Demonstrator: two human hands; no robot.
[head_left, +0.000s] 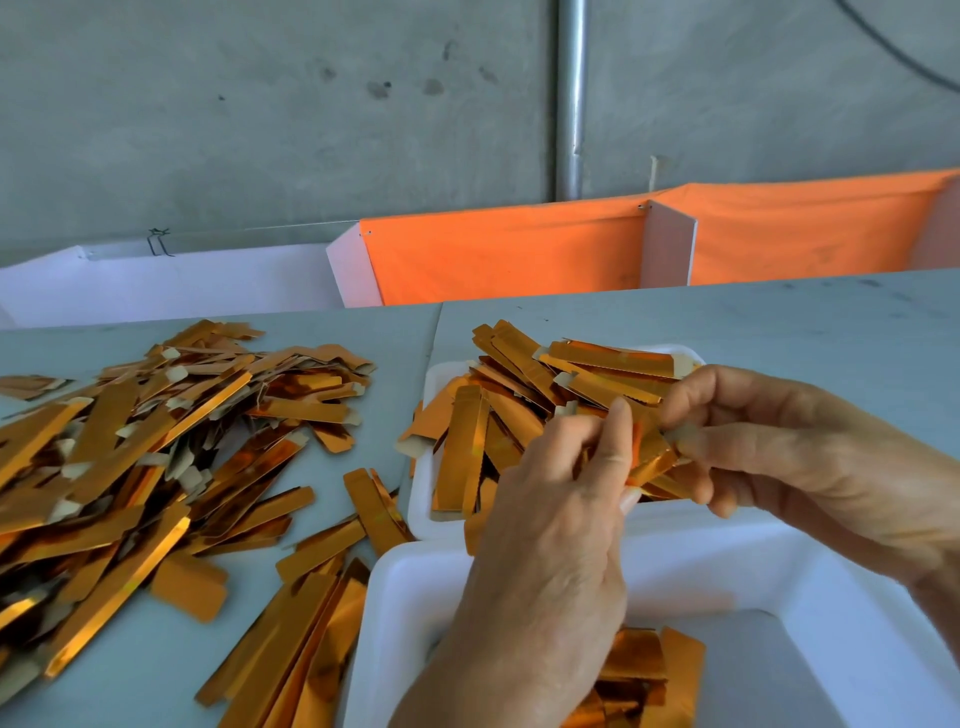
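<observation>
Both hands meet above a shallow white tray (420, 483) heaped with shiny gold-orange foil strips (514, 395). My left hand (550, 525) pinches one folded gold strip (649, 452) between thumb and forefinger. My right hand (789, 447) grips the other end of the same strip, its fingers curled round it. The strip's middle is partly hidden by my fingers. A deeper white foam box (810, 582) sits below my hands, with a few folded gold pieces (644, 670) lying in it.
A large loose pile of gold strips (145, 447) covers the grey table (779, 322) at the left, with more strips (306, 623) beside the foam box. Behind the table stand white bins lined with orange cloth (509, 249), a concrete wall and a metal pipe (570, 98).
</observation>
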